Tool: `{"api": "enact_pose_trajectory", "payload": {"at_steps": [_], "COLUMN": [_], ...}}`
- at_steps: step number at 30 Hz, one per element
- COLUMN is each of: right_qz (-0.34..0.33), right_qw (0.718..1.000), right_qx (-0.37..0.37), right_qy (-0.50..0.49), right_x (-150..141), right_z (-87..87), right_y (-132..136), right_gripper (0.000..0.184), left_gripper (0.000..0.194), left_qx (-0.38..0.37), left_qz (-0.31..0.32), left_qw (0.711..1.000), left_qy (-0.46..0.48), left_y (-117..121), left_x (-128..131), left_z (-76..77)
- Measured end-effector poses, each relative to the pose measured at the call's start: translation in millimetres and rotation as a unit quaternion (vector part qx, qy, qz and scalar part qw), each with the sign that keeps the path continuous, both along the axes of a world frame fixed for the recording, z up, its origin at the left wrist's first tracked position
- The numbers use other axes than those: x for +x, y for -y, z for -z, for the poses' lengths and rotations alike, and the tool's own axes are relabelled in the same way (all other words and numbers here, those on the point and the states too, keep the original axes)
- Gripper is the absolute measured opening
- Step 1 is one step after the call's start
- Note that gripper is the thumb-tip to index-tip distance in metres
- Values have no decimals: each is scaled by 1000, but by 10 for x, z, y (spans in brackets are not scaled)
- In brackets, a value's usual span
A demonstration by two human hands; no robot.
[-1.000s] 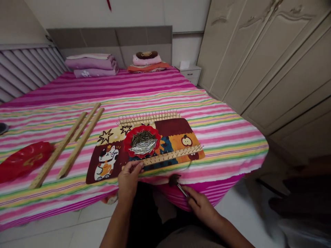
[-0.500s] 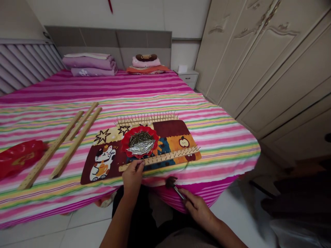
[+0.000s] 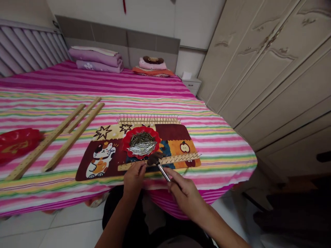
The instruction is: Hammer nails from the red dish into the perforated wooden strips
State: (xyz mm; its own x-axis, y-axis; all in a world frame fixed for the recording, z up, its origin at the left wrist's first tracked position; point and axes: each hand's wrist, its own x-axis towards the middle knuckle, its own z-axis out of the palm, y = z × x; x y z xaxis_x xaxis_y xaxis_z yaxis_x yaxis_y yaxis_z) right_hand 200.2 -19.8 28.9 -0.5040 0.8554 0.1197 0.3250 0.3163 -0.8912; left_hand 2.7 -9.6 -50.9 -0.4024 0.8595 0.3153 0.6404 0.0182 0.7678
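My right hand [image 3: 184,189] is closed round the handle of a claw hammer [image 3: 163,171], whose dark head is raised near my left fingertips and covers part of the wooden strip behind it. My left hand [image 3: 133,177] is pinched at the near edge of that wooden strip [image 3: 178,159]; what lies between its fingers is too small to make out. Nails stand in a row along the strip toward its right end. Just behind the strip, a red scalloped dish [image 3: 126,146] holds a heap of nails [image 3: 142,143]. Both rest on a patterned mat [image 3: 84,168] with a cat picture.
Along the mat's far edge lies another nail-studded strip [image 3: 150,120]. Three wooden bars [image 3: 74,139] and a red plate [image 3: 19,141] are on the left of the striped bed [image 3: 217,137]. Folded bedding [image 3: 97,60] sits at the headboard. A wardrobe [image 3: 258,69] stands on the right.
My right hand has raised the hammer from the bed's edge, up and left to the strip beside my left fingers. My left hand stays pinched at the strip. The view has tilted slightly.
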Motion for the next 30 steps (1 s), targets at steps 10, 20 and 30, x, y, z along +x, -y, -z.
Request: {"api": "enact_pose_trajectory", "payload": {"at_steps": [10, 20, 30], "right_qz": [-38, -21, 60], "right_qw": [998, 992, 956], "right_qx": [42, -109, -287], "right_qy": [35, 63, 4], "right_x": [-37, 505, 587], "right_z": [-91, 550, 1190], "right_y": [-5, 252, 234], "right_gripper": [46, 46, 56], "left_gripper": [16, 20, 18], "left_qx": [-8, 19, -172], "left_qz": [10, -2, 59], "left_qw": [1000, 1000, 949], "left_qy": [10, -20, -259], "left_y": [0, 79, -559], "left_x": [-8, -73, -445], "left_z": [24, 3, -614]}}
